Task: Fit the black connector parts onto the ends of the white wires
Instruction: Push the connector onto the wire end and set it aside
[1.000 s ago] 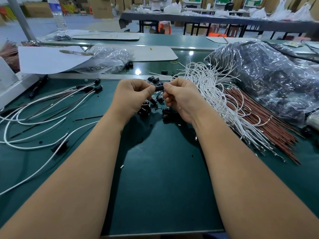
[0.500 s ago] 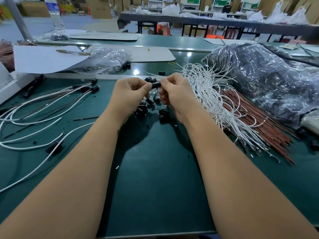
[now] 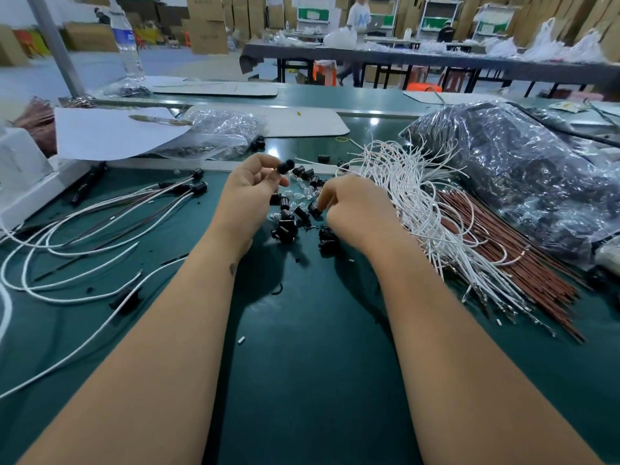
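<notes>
1. A green counter (image 3: 302,380) in a warehouse-like workroom carries the job, with stacked cartons and a second long table behind. The bare patch in front of the person looks kept as working space, and supplies are ranked to either side.

2. The loose black connector parts (image 3: 292,213) lie in a small heap in the middle, just beyond both hands, so either hand can reach one without stretching.

3. The left hand (image 3: 248,193) is raised a little above the heap, its fingers (image 3: 268,166) pinching one black connector part (image 3: 284,166) at the tips. Held up like that, it seems presented for a wire end.

4. The right hand (image 3: 352,209) sits low at the heap's right edge, fingers curled downward among the parts. Whether they pinch anything I cannot tell.

5. The bundle of white wires (image 3: 412,209) fans out just beside the right hand, probably laid there so that hand can draw one off. Reddish-brown wires (image 3: 503,256) lie along its far side, partly under a crumpled plastic bag (image 3: 520,176).

6. At the left, white wires already capped in black (image 3: 198,186) are looped well apart from the stock, apparently the finished pile.
</notes>
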